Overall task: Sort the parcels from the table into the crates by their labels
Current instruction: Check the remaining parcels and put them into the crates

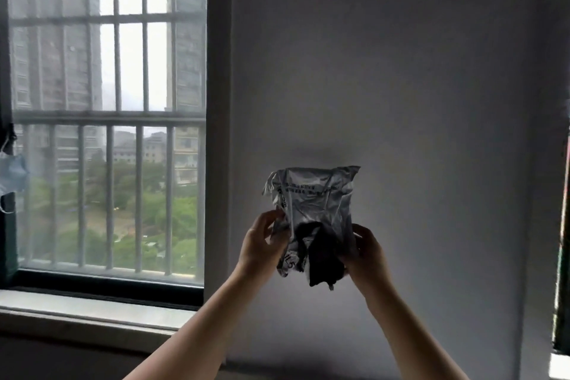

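A crumpled silver-grey plastic parcel [311,203] with printed black text is held up in the air in front of a bare wall. Its lower part is torn or dark, with black material hanging down. My left hand [262,241] grips its lower left edge. My right hand [367,248] grips its lower right edge. Both arms are raised. No table and no crates are in view.
A barred window [108,114] fills the left side, with a stone sill [86,310] below it. A blue face mask [12,173] hangs at the far left edge. A grey wall [401,71] lies behind the parcel. Some dark object shows at the right edge.
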Available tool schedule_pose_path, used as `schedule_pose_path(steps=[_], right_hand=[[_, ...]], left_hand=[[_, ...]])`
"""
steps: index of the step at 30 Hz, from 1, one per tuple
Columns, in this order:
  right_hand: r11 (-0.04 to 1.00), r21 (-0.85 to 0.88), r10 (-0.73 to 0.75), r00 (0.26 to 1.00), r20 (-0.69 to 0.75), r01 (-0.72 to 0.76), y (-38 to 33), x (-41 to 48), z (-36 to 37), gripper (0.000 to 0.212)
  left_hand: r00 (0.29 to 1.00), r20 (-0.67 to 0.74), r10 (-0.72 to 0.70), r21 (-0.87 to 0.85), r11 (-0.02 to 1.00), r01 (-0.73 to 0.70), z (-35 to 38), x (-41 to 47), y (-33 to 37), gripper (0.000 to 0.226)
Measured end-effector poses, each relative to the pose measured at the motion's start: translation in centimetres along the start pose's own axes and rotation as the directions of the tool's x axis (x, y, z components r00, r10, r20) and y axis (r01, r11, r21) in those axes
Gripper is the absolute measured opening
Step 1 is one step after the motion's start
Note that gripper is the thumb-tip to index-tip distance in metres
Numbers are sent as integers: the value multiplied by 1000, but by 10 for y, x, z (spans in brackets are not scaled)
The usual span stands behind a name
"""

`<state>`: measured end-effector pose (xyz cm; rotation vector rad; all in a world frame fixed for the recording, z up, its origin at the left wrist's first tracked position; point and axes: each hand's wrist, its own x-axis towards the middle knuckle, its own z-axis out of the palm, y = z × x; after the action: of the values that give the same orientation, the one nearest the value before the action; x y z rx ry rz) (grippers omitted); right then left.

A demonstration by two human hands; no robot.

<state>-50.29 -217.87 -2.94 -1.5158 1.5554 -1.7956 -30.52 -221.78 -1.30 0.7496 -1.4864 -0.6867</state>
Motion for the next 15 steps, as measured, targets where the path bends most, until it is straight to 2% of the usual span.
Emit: schedule_pose_path(steps=[9, 10, 12, 14, 15], right_hand=[[998, 46, -33, 999, 11, 33, -14, -13, 70, 46], [997, 66, -40, 999, 16, 39, -16, -16, 77, 45], [992, 105, -79, 997, 20, 76, -22, -23, 91, 41], [979, 158, -144, 987, 68, 132, -31, -30, 106, 45], [968, 200, -178, 977, 120, 152, -37, -35, 112, 51]], left_hand=[[995, 65, -71, -78, 994, 76, -68, 19, -26, 30], [995, 67, -73, -40, 996, 75, -75, 21, -29, 33], [991, 114, -68, -20, 997, 71, -89, 23, -36, 37], [978, 195, -71, -104, 990, 92, -99, 21, -34, 32], [968, 239, -79, -153, 981, 117, -102, 20, -34, 41]])
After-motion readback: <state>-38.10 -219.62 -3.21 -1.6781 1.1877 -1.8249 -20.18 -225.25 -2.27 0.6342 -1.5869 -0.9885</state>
